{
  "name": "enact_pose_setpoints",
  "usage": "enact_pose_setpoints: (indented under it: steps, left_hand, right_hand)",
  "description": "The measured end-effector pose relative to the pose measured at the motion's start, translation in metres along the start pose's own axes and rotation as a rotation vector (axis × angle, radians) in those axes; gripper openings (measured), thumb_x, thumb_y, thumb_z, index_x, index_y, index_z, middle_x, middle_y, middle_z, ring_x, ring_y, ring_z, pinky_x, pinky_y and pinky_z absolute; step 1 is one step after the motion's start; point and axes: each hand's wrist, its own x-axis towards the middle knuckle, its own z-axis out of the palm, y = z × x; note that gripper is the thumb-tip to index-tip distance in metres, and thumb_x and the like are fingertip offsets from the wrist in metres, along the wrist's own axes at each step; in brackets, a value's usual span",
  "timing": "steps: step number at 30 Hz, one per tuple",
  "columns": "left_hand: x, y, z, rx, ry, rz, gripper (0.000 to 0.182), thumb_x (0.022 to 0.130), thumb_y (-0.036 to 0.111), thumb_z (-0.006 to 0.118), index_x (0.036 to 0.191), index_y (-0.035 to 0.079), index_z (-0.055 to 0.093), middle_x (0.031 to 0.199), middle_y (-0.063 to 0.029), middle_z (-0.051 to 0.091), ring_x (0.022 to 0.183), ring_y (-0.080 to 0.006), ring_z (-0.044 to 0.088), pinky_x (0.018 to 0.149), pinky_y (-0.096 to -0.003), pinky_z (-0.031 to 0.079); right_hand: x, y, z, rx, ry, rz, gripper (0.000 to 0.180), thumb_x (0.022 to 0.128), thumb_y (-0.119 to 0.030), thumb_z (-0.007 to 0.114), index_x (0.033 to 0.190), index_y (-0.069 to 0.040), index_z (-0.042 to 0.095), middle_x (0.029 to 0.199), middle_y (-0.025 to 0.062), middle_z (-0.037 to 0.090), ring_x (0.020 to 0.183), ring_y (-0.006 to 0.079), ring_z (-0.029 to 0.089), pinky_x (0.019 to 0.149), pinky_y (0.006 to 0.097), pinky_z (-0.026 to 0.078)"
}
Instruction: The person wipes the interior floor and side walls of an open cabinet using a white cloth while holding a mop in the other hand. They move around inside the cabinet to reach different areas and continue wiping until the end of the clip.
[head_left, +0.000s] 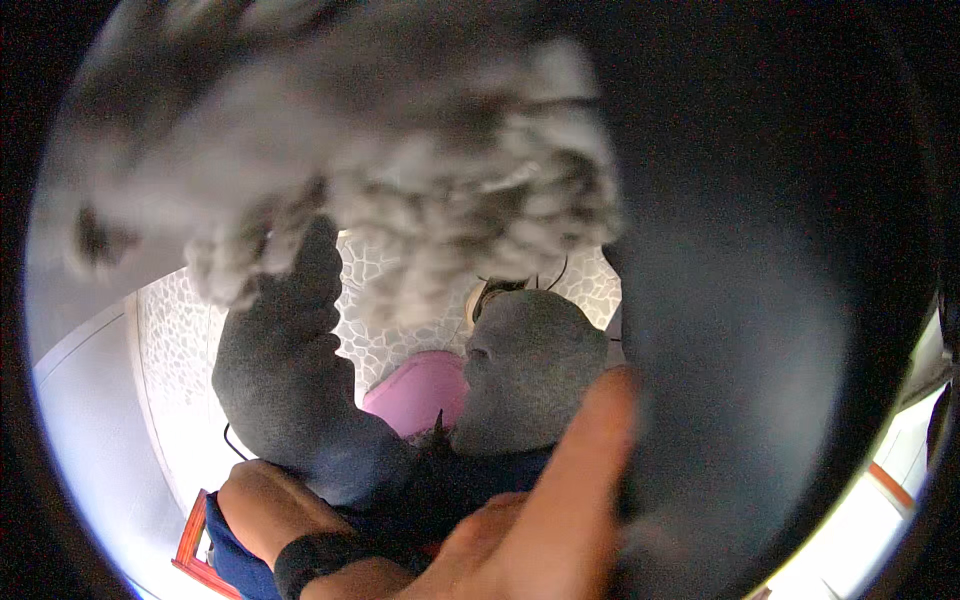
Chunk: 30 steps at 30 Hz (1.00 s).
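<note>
My left hand, with a black band round its wrist, is close to the camera at the bottom, its forearm bent in from the left. One blurred finger reaches up to the edge of a large dark, out-of-focus thing that fills the right side. Whether the finger presses on it or grips it is unclear. A blurred grey-and-white shaggy material hangs across the upper view; I cannot tell what it is. My right hand is out of view. Below are my legs in grey trousers, knees apart.
A pink surface, perhaps a stool seat, shows between my legs. The floor has a pale stone pattern. Near my foot lies a thin dark cable. A red-brown wooden frame stands at lower left, beside a pale wall.
</note>
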Motion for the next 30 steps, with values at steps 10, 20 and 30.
enact_pose_setpoints:
  steps: [10,20,30]
  left_hand:
    - [0.024,-0.012,-0.004,0.107,0.039,0.181,0.025,0.078,0.019,0.053,0.093,0.000,0.047,0.061,-0.0083,0.051,0.049,-0.0173,0.050,0.049,-0.0284,0.041]
    - [0.124,-0.062,-0.100,-0.493,0.503,0.051,0.012,0.080,0.014,0.059,0.076,0.007,0.049,0.064,-0.0006,0.048,0.055,-0.0110,0.046,0.051,-0.0235,0.039]
    - [0.131,-0.060,-0.116,-0.493,0.313,-0.076,0.010,0.078,0.015,0.059,0.081,0.009,0.052,0.064,0.0000,0.049,0.055,-0.0123,0.048,0.048,-0.0248,0.037]
  right_hand:
    - [0.047,0.034,-0.018,0.156,-0.048,0.113,0.060,0.082,-0.023,0.046,0.132,0.002,0.025,0.137,0.0189,0.025,0.129,0.0326,0.018,0.105,0.0392,0.018]
    - [-0.040,-0.042,-0.012,-0.161,-0.076,-0.081,0.057,0.081,-0.011,0.037,0.133,0.003,0.021,0.139,0.0178,0.020,0.129,0.0365,0.014,0.108,0.0402,0.007]
    - [-0.002,-0.038,-0.059,-0.123,-0.077,-0.080,0.068,0.079,-0.002,0.046,0.138,-0.007,0.010,0.142,0.0181,0.010,0.130,0.0334,0.012,0.106,0.0352,0.018]
